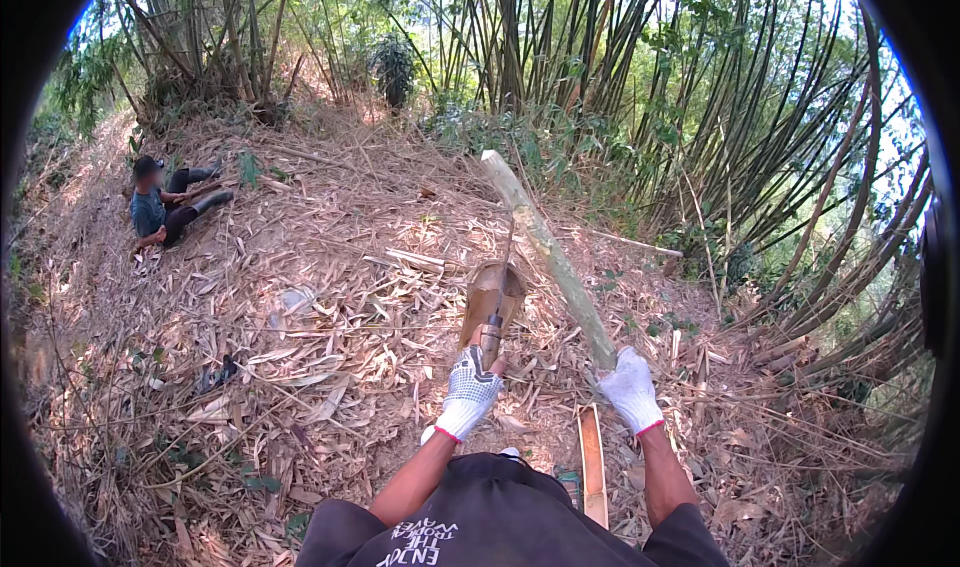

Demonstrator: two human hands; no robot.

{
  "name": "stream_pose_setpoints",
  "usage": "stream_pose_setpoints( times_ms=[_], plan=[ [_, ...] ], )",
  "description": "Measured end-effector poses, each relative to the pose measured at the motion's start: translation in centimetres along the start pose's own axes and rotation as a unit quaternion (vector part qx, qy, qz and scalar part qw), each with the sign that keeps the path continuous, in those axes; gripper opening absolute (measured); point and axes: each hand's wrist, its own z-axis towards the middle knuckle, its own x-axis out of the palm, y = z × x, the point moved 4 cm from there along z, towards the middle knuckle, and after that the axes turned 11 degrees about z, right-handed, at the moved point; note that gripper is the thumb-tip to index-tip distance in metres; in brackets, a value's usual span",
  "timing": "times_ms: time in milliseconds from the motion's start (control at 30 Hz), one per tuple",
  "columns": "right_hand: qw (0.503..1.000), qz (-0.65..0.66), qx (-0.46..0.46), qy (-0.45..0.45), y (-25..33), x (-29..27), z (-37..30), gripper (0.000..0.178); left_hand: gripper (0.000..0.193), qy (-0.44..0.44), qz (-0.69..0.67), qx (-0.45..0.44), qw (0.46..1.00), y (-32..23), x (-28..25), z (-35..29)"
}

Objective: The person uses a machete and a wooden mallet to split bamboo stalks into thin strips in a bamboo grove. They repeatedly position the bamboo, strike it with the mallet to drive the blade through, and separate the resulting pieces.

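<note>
My left hand (pixel 470 395), in a white glove with a dotted palm, is closed round the wooden handle of a machete (pixel 491 337). Its narrow dark blade points up and away from me, seen almost edge-on. My right hand (pixel 630 391), also gloved in white, grips the lower end of a thick, pale green wooden pole (pixel 562 269). The pole slants up and to the left, and its far end has a pale cut face. Behind the machete, a brown curved husk-like piece (pixel 478 302) lies on the ground. A split bamboo strip (pixel 592 462) rests between my forearms.
Dry bamboo leaves (pixel 330 367) and loose sticks cover the sloping ground. At the far left another person (pixel 152 207) sits on the slope with legs stretched out. Dense bamboo clumps (pixel 600 57) stand at the back, and bent stems (pixel 840 237) crowd the right side.
</note>
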Motion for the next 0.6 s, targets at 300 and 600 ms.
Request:
stream_pose_setpoints(
  times_ms=[300,600],
  plan=[
    [0.781,0.575,-0.176,-0.169,9.0,-7.7,-0.8,0.024,0.057,-0.006,0.052,-0.014,0.999,-0.1,-0.4,0.3],
    [0.998,-0.017,-0.009,0.061,2.1,-1.9,0.2,0.034,0.067,0.067,-0.019,-0.049,0.996,-1.3,-0.7,0.4]
  ],
)
